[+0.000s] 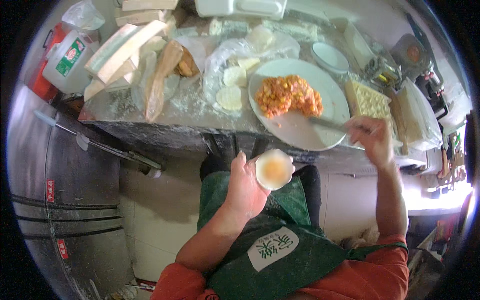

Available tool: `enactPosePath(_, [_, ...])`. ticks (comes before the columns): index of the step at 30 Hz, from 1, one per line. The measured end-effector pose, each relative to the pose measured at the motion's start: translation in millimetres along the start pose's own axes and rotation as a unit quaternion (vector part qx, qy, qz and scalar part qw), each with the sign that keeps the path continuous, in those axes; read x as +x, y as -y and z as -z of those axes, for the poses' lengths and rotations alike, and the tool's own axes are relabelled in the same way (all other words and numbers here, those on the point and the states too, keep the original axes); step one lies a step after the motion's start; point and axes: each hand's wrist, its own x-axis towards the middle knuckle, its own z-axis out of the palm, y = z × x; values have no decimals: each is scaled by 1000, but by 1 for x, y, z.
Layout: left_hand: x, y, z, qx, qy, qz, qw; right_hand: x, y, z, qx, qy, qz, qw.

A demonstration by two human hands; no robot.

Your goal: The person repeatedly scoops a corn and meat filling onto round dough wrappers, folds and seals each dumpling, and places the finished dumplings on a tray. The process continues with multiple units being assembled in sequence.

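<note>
My left hand (244,189) holds up a round dough wrapper (265,183) in front of the table edge. A blurred orange dab of filling (275,169) lies at the wrapper's centre. My right hand (370,139) grips the handle of a flat spreading tool (326,123), whose blurred blade reaches over a large white plate (300,137). Heaped on that plate is a chunky orange-red filling (288,95) with yellow bits. Left of the plate, several pale round wrappers (229,98) rest on a clear plastic bag (213,71).
A white bowl (330,57) stands behind the plate. To the right are a tray of pale pieces (369,101) and plastic-wrapped packs (420,116). Stacked wooden pieces (123,52), a white jug (67,62) and a bagged brown item (185,63) occupy the left. Flour dusts the table (176,101).
</note>
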Motion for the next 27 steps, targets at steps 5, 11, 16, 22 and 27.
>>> enactPosePath(5, [-10,5,-11,-20,27,6,999,-36,27,-74,119,169,-57,977])
enactPosePath(11, [-12,1,-5,-1,31,-12,999,-35,-8,-49,-25,41,1,999])
enactPosePath(16, [-9,-1,-2,-14,19,-6,1000,-21,-37,-34,-264,-130,167,941])
enactPosePath(22, [-5,1,1,53,5,-51,997,-6,-53,-38,-399,-114,249,875])
enactPosePath(27, [-2,1,-6,91,-12,-73,993,-27,-10,-78,-252,-85,402,876])
